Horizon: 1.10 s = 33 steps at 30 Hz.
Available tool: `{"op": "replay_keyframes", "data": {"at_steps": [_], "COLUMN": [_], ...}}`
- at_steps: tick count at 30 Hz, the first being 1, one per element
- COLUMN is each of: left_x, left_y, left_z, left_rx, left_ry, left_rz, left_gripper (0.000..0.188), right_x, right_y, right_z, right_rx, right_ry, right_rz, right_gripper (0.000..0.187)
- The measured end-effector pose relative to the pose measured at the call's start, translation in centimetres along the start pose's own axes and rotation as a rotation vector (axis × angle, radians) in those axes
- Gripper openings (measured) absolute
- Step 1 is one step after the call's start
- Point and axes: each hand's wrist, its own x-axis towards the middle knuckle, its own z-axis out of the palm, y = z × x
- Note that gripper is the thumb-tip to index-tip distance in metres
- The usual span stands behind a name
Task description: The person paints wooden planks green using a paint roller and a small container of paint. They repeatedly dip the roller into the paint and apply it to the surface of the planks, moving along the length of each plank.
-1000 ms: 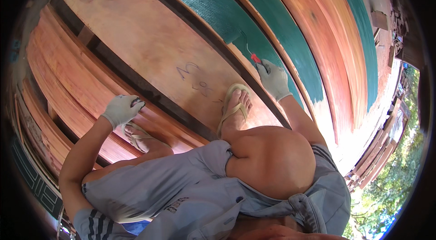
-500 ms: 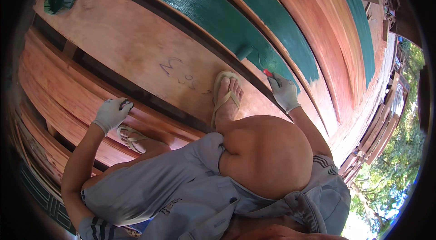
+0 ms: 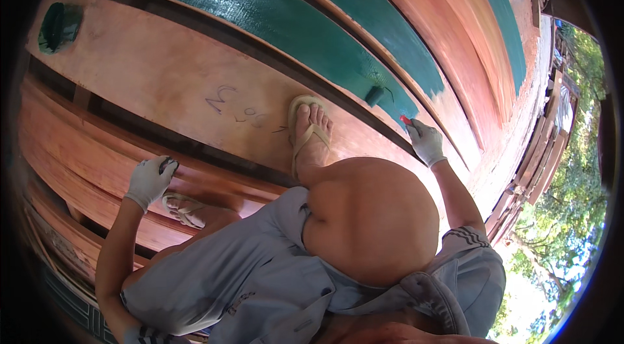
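Teal paint covers the long plank [image 3: 273,15] that I take as my landmark. Just below its lower end, my right hand [image 3: 426,142], in a white glove, has its grip closed around a red-handled tool [image 3: 406,121]; I cannot tell its working end. The dark roller-like piece [image 3: 374,95] sits against the teal plank's edge, near that hand. My left hand [image 3: 151,180], also gloved, rests curled on a bare reddish plank [image 3: 97,168] well below the teal one, its grip narrow, holding nothing I can make out. My sandalled foot [image 3: 309,129] stands between the hands.
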Motion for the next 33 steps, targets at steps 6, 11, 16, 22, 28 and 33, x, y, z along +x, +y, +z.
{"op": "replay_keyframes", "data": {"at_steps": [6,11,16,22,28,33], "left_x": [0.1,0.3,0.3,-0.5,0.1,0.3], "left_y": [1.3,1.1,0.4,0.0,0.5,0.7], "left_z": [-1.1,-1.2,-1.2,-0.3,-0.7,-0.8], "left_rx": [0.016,0.033,-0.065,-0.055,-0.058,-0.011], "left_ry": [-0.016,-0.002,0.006,0.024,-0.027,0.017], "left_rz": [-0.01,0.042,0.019,0.036,0.021,0.038], "left_gripper": [0.04,0.04,0.037,0.035,0.035,0.037], "right_x": [-0.3,4.1,6.3,4.5,2.3,1.0], "right_y": [0.9,-5.9,-8.2,-6.5,-3.0,-1.0], "right_z": [0.0,0.3,0.6,0.5,0.5,0.5], "right_rx": [0.171,0.282,0.191,0.1,0.021,-0.032], "right_ry": [0.023,0.08,0.003,0.061,0.052,0.072], "right_rz": [-0.006,-0.147,-0.204,-0.21,-0.158,-0.128], "right_gripper": [0.025,0.025,0.024,0.024,0.022,0.021]}}
